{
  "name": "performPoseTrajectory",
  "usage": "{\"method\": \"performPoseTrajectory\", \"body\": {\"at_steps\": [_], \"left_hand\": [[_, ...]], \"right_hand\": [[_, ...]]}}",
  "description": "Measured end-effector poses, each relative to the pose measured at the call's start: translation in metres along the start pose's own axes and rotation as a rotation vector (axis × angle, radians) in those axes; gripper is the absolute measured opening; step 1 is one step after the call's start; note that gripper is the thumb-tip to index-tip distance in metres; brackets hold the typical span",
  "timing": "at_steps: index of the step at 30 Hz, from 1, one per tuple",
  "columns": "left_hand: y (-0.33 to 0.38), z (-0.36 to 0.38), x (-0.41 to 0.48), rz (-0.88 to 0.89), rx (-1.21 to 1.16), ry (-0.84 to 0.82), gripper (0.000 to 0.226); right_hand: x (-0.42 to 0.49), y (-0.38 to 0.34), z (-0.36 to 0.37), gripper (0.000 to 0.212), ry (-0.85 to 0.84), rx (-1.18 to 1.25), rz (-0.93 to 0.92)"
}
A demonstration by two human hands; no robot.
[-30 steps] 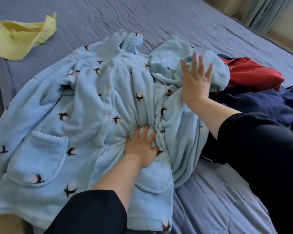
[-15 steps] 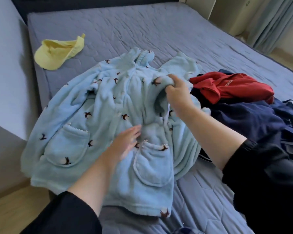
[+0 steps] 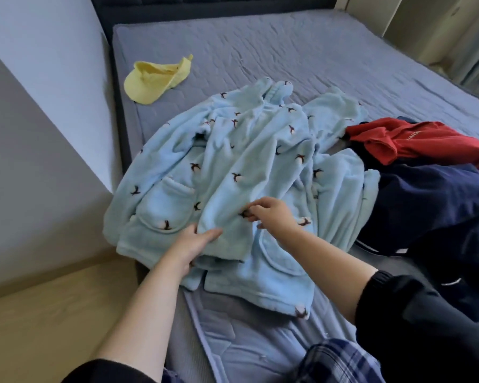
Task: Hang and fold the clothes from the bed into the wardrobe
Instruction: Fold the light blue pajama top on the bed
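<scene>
One blue robe (image 3: 246, 161), one yellow visor (image 3: 152, 81), one red top (image 3: 426, 145) — one bed (image 3: 288, 45)

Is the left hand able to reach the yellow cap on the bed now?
Probably yes, with a lean: only the blue robe lies between the left hand and the yellow cap, though that hand grips the robe.
</scene>
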State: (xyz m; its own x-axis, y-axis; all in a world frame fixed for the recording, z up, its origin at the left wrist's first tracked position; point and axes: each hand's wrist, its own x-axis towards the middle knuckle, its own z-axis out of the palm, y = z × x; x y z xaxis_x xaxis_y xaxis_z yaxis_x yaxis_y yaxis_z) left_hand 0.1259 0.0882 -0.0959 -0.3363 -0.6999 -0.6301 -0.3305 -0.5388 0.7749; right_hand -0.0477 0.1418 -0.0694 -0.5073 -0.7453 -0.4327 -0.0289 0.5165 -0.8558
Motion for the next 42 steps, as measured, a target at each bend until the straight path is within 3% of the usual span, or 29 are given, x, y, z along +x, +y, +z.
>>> {"method": "performPoseTrajectory", "body": {"at_steps": [1, 3, 5, 6, 9, 12, 13, 15, 19, 24, 26, 28, 30, 33, 35, 36, 39, 42], "left_hand": [[0.002, 0.001, -0.002, 0.016, 0.101, 0.054, 0.031], [0.006, -0.002, -0.003, -0.021, 0.021, 0.085, 0.022], [0.016, -0.01, -0.003, -0.039, -0.202, 0.016, 0.008], [0.02, -0.017, -0.004, -0.022, -0.305, -0.038, 0.022], [0.028, -0.039, -0.008, 0.044, -0.465, -0.143, 0.06], [0.031, -0.058, -0.004, 0.094, -0.697, -0.017, 0.041], [0.03, -0.065, 0.002, 0.081, -0.82, 0.076, 0.03], [0.022, -0.075, 0.015, 0.031, -0.947, 0.239, 0.033], [0.003, -0.075, 0.03, -0.162, -0.731, 0.457, 0.032], [-0.003, -0.072, 0.037, -0.18, -0.689, 0.476, 0.041], [-0.008, -0.069, 0.037, -0.187, -0.705, 0.431, 0.039], [-0.009, -0.066, 0.037, -0.14, -0.657, 0.468, 0.034], [-0.006, -0.067, 0.036, -0.053, -0.582, 0.511, 0.036], [-0.004, -0.077, 0.031, 0.099, -0.244, 0.515, 0.064], [-0.003, -0.086, 0.027, 0.239, 0.188, 0.504, 0.062], [-0.005, -0.089, 0.026, 0.302, 0.401, 0.48, 0.062], [-0.01, -0.095, 0.028, 0.401, 0.694, 0.378, 0.063], [-0.012, -0.101, 0.032, 0.432, 0.709, 0.356, 0.057]], "right_hand": [[0.005, 0.008, -0.004, 0.023, 0.138, -0.004, 0.046], [0.012, 0.02, -0.011, 0.044, 0.256, 0.074, 0.169], [0.019, 0.023, -0.014, 0.064, 0.214, 0.157, 0.235], [0.024, 0.021, -0.013, 0.066, 0.175, 0.207, 0.251], [0.031, 0.005, -0.004, 0.042, 0.038, 0.553, 0.298], [0.032, -0.015, 0.012, 0.005, -0.043, 0.883, 0.297], [0.032, -0.019, 0.018, 0.009, -0.075, 0.937, 0.262], [0.03, -0.018, 0.031, 0.014, -0.115, 0.864, 0.251], [0.022, 0.011, 0.049, 0.014, -0.103, 0.357, 0.434], [0.024, 0.017, 0.052, 0.013, 0.0, 0.29, 0.381], [0.023, 0.02, 0.05, 0.011, 0.184, 0.274, 0.254], [0.017, 0.023, 0.048, 0.018, 0.349, 0.091, 0.049], [0.007, 0.022, 0.052, 0.026, 0.314, -0.131, -0.178], [-0.007, 0.024, 0.07, 0.023, 0.078, -0.416, -0.403], [-0.015, 0.028, 0.082, 0.014, -0.06, -0.539, -0.428], [-0.019, 0.03, 0.089, 0.027, -0.087, -0.583, -0.425], [-0.027, 0.037, 0.112, 0.069, -0.006, -0.674, -0.523], [-0.027, 0.037, 0.128, 0.063, 0.109, -0.866, -0.585]]}}
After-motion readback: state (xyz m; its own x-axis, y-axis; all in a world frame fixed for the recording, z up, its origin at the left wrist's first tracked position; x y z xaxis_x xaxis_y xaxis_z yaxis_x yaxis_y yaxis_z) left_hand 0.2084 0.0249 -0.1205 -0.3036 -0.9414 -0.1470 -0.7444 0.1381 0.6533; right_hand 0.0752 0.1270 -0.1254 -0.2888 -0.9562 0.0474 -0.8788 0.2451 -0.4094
